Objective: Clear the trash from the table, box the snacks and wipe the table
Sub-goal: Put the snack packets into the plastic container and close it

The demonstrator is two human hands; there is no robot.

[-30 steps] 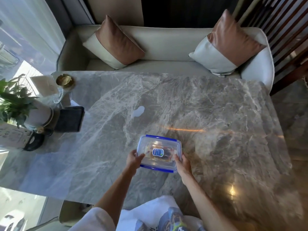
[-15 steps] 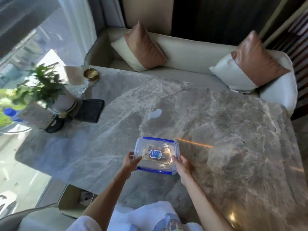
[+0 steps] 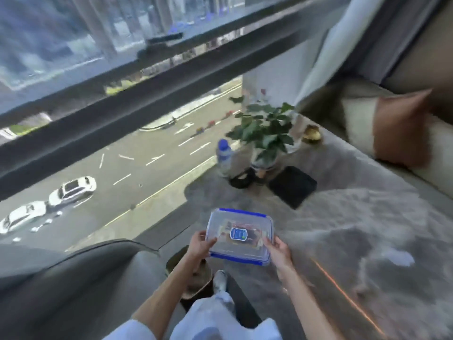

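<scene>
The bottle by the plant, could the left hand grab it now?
Probably not yet. The left hand and the right hand both hold the box, and the bottle stands well beyond it at the far edge of the table.

Blue-rimmed clear box (image 3: 240, 233), grey-veined table (image 3: 355, 217)

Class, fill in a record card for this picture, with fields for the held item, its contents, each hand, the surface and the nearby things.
Held item: clear lidded container, blue rim
Contents: packaged snacks, blurred
Left hand: grips its left side
Right hand: grips its right side
Surface: grey marble table
Nearby: potted plant, water bottle, flat black item
</scene>
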